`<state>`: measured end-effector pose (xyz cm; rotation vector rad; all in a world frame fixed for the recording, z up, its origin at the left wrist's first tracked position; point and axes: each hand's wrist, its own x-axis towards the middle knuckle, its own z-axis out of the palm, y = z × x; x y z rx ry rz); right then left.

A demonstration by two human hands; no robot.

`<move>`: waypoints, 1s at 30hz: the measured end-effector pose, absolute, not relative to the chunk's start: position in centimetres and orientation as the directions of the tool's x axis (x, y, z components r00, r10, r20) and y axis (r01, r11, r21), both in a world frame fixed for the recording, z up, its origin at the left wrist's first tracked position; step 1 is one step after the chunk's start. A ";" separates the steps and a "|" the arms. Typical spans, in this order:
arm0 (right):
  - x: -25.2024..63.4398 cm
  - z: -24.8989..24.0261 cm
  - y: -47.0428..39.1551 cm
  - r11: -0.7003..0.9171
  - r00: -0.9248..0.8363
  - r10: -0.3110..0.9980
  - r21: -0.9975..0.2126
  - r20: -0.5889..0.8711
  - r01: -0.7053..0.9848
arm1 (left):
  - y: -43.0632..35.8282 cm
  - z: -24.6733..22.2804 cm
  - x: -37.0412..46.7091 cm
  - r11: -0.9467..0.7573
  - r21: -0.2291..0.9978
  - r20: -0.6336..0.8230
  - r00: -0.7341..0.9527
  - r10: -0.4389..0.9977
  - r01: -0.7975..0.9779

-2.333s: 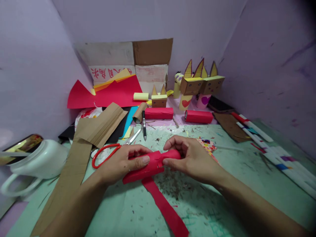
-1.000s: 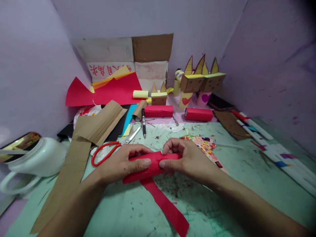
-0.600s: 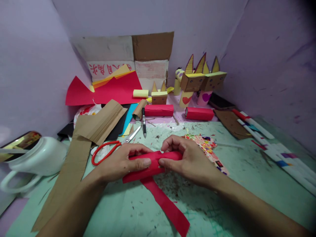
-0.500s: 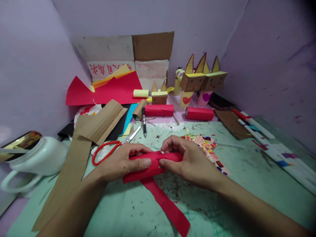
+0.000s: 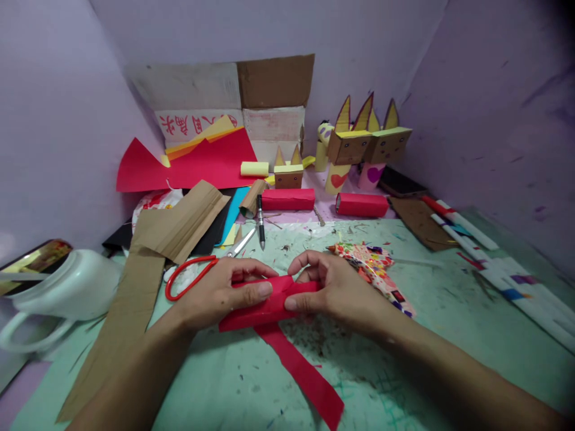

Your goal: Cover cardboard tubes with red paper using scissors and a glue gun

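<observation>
Between both hands is a piece of red paper, bent into a roll lying sideways just above the table. My left hand grips its left part, thumb on top and fingers behind. My right hand pinches the right end, thumb on the near side and fingertips at the far edge. Whether anything is inside the roll is hidden. A red paper strip runs from under the roll toward the front of the table. Red-handled scissors lie beside my left hand, and a flower-patterned piece lies beyond my right wrist.
At the back lie two red rolls and a pen. Cardboard figures with pointed ears stand behind them. Cardboard strips and a white pot are at left; marker pens are at right.
The right fingers have shifted slightly on the red paper, and the roll sits a little further left. Both hands keep their hold.
</observation>
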<state>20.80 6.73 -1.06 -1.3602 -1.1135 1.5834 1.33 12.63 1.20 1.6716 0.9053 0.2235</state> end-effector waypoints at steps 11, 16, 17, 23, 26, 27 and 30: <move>21.7 -0.1 6.7 -0.247 -0.172 0.952 -0.967 -0.254 0.062 | 12.8 1.3 1.4 -0.070 0.899 -0.266 0.667 0.696 0.432; 22.4 0.2 6.9 -0.258 -0.092 0.962 -0.966 -0.256 -0.002 | 12.9 1.3 1.3 -0.057 0.908 -0.248 0.640 0.727 0.416; 22.5 0.1 7.0 -0.262 -0.079 0.962 -0.965 -0.261 -0.012 | 12.9 1.2 1.2 -0.058 0.911 -0.240 0.639 0.731 0.408; 22.7 -0.1 7.0 -0.199 -0.090 0.977 -0.979 -0.194 -0.043 | 12.9 1.0 1.1 -0.037 0.920 -0.250 0.658 0.711 0.389; 22.7 -0.2 6.9 -0.162 -0.093 0.983 -0.987 -0.161 -0.008 | 12.9 1.1 1.1 -0.056 0.913 -0.250 0.664 0.705 0.404; 22.6 -0.3 6.9 -0.158 -0.093 0.983 -0.987 -0.158 0.007 | 12.8 1.1 1.1 -0.065 0.909 -0.250 0.665 0.704 0.411; 22.5 -0.3 6.8 -0.156 -0.104 0.982 -0.987 -0.158 0.035 | 12.6 1.3 1.3 -0.089 0.905 -0.242 0.678 0.694 0.415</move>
